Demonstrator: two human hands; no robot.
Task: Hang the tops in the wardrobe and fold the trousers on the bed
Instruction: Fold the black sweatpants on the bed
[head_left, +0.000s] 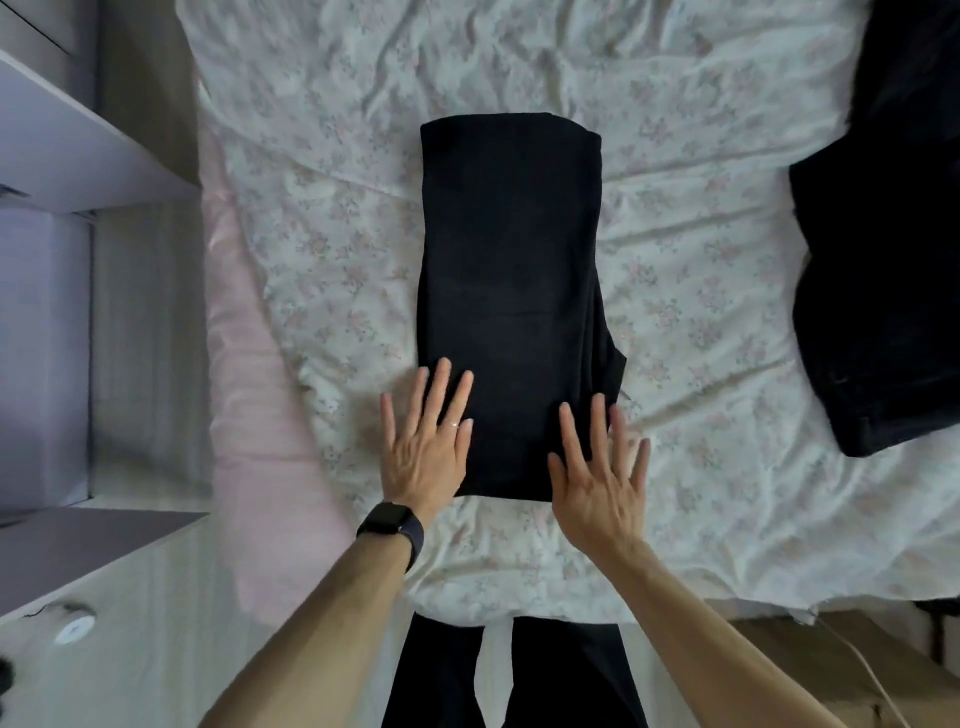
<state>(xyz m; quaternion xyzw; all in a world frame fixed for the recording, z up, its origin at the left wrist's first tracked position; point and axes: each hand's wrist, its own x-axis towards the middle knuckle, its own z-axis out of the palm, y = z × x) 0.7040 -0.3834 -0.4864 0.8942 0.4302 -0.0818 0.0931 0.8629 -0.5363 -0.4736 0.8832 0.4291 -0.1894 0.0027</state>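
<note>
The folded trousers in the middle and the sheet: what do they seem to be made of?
Trousers: black cloth, matt, probably a soft knit or fine weave. It lies flat in limp layers and shows no shine. The weave itself is too dark to tell.
Sheet: thin pale cloth, perhaps cotton, matt, with a faint flower print. It holds many small creases.

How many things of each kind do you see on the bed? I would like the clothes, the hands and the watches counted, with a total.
Dark clothing: 2, the folded trousers and a heap at right
Hands: 2, left hand and right hand, both flat on the trousers
Watches: 1, a watch on the left wrist
Total: 5
</note>
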